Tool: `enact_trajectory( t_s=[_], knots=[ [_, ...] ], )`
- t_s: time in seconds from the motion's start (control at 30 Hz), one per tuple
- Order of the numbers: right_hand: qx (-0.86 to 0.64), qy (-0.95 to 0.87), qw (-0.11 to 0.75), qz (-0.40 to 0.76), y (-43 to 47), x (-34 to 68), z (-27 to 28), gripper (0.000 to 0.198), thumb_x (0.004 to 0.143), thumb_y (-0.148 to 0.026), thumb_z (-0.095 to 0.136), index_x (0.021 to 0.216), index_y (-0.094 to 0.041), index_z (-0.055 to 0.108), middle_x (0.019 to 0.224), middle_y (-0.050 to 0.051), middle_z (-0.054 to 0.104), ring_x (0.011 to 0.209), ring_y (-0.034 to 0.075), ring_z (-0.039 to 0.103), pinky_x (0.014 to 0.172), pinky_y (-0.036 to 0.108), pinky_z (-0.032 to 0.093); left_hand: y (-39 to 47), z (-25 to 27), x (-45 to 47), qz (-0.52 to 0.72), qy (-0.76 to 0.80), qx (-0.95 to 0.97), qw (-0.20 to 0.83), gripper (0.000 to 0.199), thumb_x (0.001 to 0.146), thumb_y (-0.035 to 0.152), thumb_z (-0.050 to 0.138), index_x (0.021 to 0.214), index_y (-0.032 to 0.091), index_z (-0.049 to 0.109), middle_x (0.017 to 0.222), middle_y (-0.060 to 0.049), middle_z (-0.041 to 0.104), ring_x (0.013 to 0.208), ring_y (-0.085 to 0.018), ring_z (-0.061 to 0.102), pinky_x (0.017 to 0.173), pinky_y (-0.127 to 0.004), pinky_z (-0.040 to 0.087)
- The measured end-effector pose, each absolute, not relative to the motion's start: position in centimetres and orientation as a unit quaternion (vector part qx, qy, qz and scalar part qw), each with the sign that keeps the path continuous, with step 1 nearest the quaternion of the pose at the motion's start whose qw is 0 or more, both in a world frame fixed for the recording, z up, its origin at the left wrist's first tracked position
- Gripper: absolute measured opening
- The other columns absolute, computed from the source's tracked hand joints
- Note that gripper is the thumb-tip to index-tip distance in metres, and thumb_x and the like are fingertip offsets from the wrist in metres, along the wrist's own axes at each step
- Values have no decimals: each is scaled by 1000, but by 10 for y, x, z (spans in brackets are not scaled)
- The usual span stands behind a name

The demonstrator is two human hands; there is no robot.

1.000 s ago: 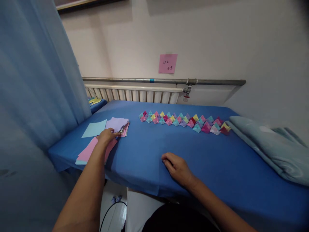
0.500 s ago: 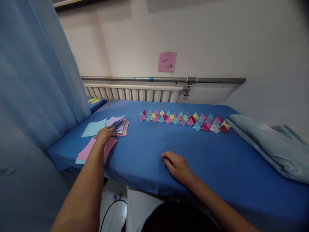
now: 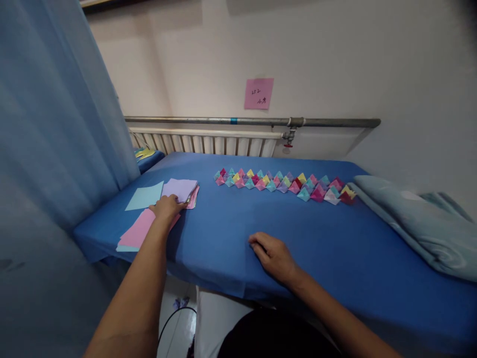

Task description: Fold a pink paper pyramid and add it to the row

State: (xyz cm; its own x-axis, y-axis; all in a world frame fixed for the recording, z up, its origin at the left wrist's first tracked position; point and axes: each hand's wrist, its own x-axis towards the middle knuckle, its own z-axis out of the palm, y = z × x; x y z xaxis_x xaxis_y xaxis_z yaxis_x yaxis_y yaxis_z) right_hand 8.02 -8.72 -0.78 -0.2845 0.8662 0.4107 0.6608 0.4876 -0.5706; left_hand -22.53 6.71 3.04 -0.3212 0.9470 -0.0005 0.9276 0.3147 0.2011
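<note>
At the near edge of a stack of purple paper sheets (image 3: 181, 188), my left hand (image 3: 166, 206) grips them, its thumb along the right front edge and its other fingers partly hidden. Pink and other coloured sheets (image 3: 192, 199) show beneath the purple ones. A fanned pile of pink paper (image 3: 137, 228), with light blue under it, lies nearer me and is partly covered by my left forearm. Beside the stack lies light blue paper (image 3: 144, 196). My right hand (image 3: 274, 254) rests on the blue bed sheet with its fingers curled; whatever may be inside them is hidden.
Rows of folded paper pieces (image 3: 276, 184) in many colours run along the back of the blue-covered bed (image 3: 223, 233). A folded light green blanket (image 3: 421, 223) lies at the right. A blue curtain (image 3: 63, 109) hangs at the left; a radiator (image 3: 208, 144) stands behind.
My left hand has shifted slightly right along the stack. The purple sheets, curled up and uneven before, now lie flatter. My right hand has stayed in place.
</note>
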Motion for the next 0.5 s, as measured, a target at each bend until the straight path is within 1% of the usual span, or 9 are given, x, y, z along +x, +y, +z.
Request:
enact_trajectory(
  t_s=[0.1,0.27,0.5],
  knots=[
    [-482,-790,348,148,-87,80,-7,17,85,-13,42,85,-20,57,80,3,64,76,16,61,71,27,46,68,30,-227,84,808,580,59,52,72,60,54,111,27,65,120,-14,63,109,-38,56,90,-54,35],
    [-478,-791,353,147,-87,81,-8,17,85,-12,42,85,-20,58,80,3,64,77,16,61,72,27,46,71,32,-232,94,806,580,68,53,73,63,49,110,28,65,117,-13,66,107,-38,57,88,-54,36],
    [-481,-789,352,149,-87,81,-8,17,85,-13,42,85,-21,57,81,3,65,76,16,61,71,27,47,78,33,-235,136,806,571,78,45,78,56,45,106,28,67,109,-13,69,101,-40,60,86,-57,34]
  ],
)
